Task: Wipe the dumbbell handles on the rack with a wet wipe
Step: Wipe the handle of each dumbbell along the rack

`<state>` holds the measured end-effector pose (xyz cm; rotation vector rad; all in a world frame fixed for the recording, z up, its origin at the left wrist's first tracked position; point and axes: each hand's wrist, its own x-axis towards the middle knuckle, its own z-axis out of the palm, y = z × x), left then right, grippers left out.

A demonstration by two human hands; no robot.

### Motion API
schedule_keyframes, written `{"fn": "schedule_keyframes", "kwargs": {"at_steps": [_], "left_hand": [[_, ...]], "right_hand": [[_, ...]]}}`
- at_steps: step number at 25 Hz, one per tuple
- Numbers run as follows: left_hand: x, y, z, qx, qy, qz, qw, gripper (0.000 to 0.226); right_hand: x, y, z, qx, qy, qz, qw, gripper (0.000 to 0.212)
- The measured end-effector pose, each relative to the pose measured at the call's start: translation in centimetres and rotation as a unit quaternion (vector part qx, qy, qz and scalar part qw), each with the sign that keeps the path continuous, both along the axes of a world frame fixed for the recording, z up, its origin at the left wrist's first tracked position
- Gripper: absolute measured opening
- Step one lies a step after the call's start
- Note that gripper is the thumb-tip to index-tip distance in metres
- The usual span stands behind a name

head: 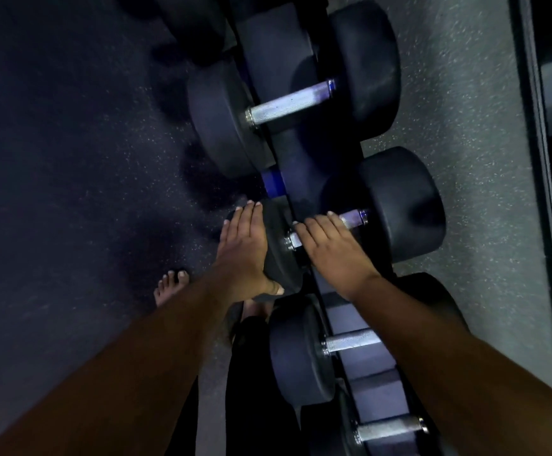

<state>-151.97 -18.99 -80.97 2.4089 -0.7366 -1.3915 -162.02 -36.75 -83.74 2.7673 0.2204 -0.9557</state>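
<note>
Midway along the rack (304, 166), a dumbbell's near head (277, 248) is steadied by the flat, straight-fingered left hand (243, 248) while its handle (350, 220) is covered by the curled right hand (330, 248), wipe unseen.

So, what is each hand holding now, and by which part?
The left hand lies flat against the near weight head of the dumbbell, thumb under its rim. The right hand covers the dumbbell's handle; whether a wipe is under it cannot be told.

gym: racked dumbbells (317, 103), rubber floor (54, 159)
</note>
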Motion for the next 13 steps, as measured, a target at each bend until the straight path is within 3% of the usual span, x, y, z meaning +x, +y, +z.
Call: {"fn": "schedule_keyframes", "kwargs": {"at_steps": [7,11,12,13], "left_hand": [[0.2,0.0,0.1,0.000,0.007,-0.006,1.000,0.157],[0.3,0.0,0.2,-0.001,0.011,-0.013,1.000,0.155],[0.3,0.0,0.3,-0.001,0.008,-0.013,1.000,0.155],[0.3,0.0,0.4,-0.003,0.005,-0.013,1.000,0.156]], "right_hand": [[3.6,2.0,-1.0,0.091,0.019,-0.080,0.992,0.059],[-1.3,1.5,-0.3,0.220,-0.151,-0.059,0.962,0.054],[-3.3,1.7,-0.1,0.268,-0.164,-0.112,0.943,0.053],[-5.2,2.1,0.2,0.306,-0.158,-0.230,0.910,0.050]]}}
